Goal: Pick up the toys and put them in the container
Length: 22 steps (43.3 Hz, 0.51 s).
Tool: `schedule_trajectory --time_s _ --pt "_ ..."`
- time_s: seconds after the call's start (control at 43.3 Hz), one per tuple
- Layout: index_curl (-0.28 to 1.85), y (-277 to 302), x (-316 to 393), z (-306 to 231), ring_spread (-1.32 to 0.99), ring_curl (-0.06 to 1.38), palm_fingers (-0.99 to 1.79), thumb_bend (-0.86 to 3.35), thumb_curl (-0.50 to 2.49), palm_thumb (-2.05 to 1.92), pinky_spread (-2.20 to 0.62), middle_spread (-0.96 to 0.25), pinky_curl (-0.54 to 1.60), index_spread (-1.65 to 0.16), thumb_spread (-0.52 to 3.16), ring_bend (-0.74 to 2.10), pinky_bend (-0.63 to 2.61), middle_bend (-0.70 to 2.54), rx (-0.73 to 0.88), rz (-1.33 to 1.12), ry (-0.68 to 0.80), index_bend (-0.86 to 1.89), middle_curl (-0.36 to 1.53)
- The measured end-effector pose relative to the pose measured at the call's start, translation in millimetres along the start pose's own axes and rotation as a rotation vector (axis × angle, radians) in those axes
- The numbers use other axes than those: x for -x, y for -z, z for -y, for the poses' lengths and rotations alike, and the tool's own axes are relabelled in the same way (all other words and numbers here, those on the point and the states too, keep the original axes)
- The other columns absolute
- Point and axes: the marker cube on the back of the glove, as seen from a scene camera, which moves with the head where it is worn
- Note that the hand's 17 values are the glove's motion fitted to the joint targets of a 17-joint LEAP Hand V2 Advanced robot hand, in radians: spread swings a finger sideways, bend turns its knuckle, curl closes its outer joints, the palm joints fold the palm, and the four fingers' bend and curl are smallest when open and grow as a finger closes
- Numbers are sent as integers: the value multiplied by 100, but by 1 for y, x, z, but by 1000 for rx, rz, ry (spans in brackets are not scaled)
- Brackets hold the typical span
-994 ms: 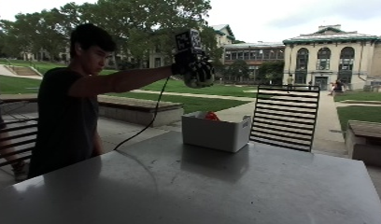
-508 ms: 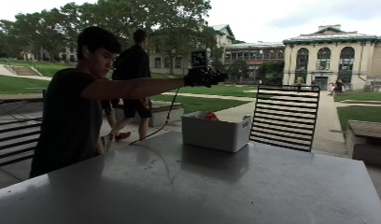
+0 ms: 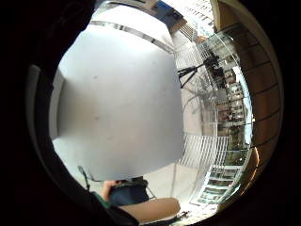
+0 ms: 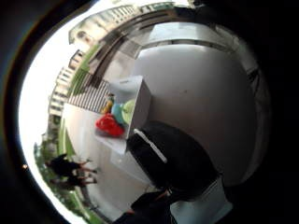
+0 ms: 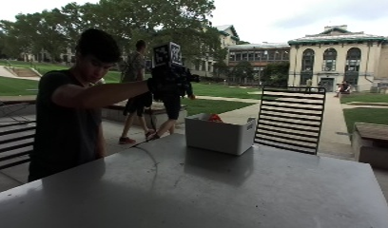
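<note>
In the outside view my gloved right hand [image 5: 172, 83] hangs in the air above the table's far left edge, to the left of the white container [image 5: 219, 135] and higher than its rim. Its fingers look relaxed and hold nothing. A red toy [image 5: 214, 117] pokes above the rim. The thumb side palm view looks down into the container [image 4: 138, 100]: a red toy [image 4: 110, 125], a green one [image 4: 128, 111] and a yellow one [image 4: 108, 106] lie inside. The glove's thumb [image 4: 173, 158] shows in front of it.
The grey table top [image 5: 213, 190] stretches wide toward the camera, also seen in the little finger side palm view [image 3: 122, 103]. A black slatted chair [image 5: 289, 118] stands behind the table's far edge, right of the container. A bench [image 5: 10, 142] stands behind the person.
The gloved hand has drawn back from above the container, moving left toward the person and slightly lower. The container has stayed in place.
</note>
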Motion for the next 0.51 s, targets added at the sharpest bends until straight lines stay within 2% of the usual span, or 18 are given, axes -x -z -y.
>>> schedule_trajectory --time_s 0.277,0.508 --pt "33 -11 -88 -30 -14 28 -6 -10 22 -14 -8 -3 26 -26 116 23 68 19 -2 -33 -22 18 36" --pt "35 -12 -122 -57 -19 28 -4 -9 16 -14 -11 -3 27 -24 116 20 63 18 -1 -48 -55 17 37"
